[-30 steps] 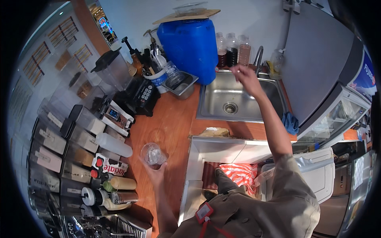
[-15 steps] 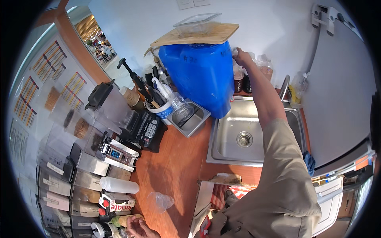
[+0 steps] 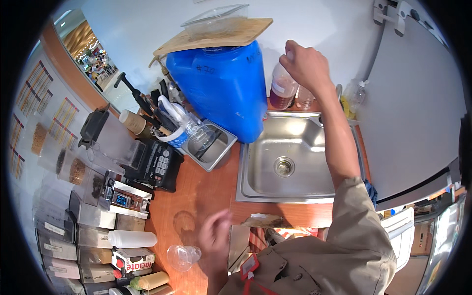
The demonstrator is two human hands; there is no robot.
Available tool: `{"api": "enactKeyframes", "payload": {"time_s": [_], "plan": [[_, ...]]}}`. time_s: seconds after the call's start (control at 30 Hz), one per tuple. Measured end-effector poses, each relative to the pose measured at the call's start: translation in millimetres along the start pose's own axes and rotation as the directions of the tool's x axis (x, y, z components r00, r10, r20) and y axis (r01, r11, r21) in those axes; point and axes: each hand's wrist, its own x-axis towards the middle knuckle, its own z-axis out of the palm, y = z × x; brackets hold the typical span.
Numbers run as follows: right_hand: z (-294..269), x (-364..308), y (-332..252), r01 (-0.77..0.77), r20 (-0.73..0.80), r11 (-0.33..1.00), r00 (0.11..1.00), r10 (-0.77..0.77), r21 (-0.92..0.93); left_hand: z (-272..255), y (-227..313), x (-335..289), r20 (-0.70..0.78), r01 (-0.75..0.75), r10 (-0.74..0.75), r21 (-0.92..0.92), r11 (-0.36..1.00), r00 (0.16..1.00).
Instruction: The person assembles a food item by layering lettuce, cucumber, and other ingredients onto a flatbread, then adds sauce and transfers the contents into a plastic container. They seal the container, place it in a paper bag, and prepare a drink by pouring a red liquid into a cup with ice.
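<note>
My right hand (image 3: 309,66) is up behind the sink, its fingers closed round the top of a clear plastic bottle (image 3: 282,96). Dark reddish liquid fills the lower part of this bottle, which tilts slightly beside the blue jug. Over the counter's front part is my left hand (image 3: 215,232), smeared by motion, so its fingers cannot be read. Closest to it stands a clear plastic cup (image 3: 183,257) on the wooden counter. Another clear bottle (image 3: 305,98) stands just right of the held one, partly hidden by my right wrist.
A large blue jug (image 3: 219,88) bears a wooden board (image 3: 216,40) with a clear container (image 3: 216,22). The steel sink (image 3: 275,186) lies below my right arm. Leftward are a steel pan (image 3: 216,158), a blender (image 3: 152,164) and storage bins (image 3: 96,236). A grey door panel (image 3: 418,108) borders the right.
My right hand has come from beside the blue jug toward me with the bottle. My left hand has moved up and right from the squeeze bottles. The view has shifted rightward.
</note>
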Motion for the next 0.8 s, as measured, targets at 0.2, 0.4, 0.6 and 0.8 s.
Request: {"api": "enactKeyframes", "payload": {"time_s": [0.2,0.4,0.6,0.8], "plan": [[-77.5,-88.2,31.4,-0.043,0.051,0.92,0.998,0.025,0.39,149.3,-32.4,89.7,0.485,0.594,-0.345,-0.683,0.425,0.804],[-51.2,-191.4,86.9,-0.189,0.022,0.379,0.915,0.404,0.906,174.8,5.3,99.1,0.114,0.058,0.029,-0.689,0.723,0.993],[-44.0,-220.4,112.7,-0.386,0.192,0.314,0.842,0.504,0.868,192.5,29.0,134.6,0.396,0.478,-0.301,-0.495,0.726,0.867],[-42.9,-227.0,112.7,-0.375,0.205,0.232,0.821,0.533,0.897,192.8,5.7,120.7,0.304,0.439,-0.322,-0.511,0.739,0.896]]}}
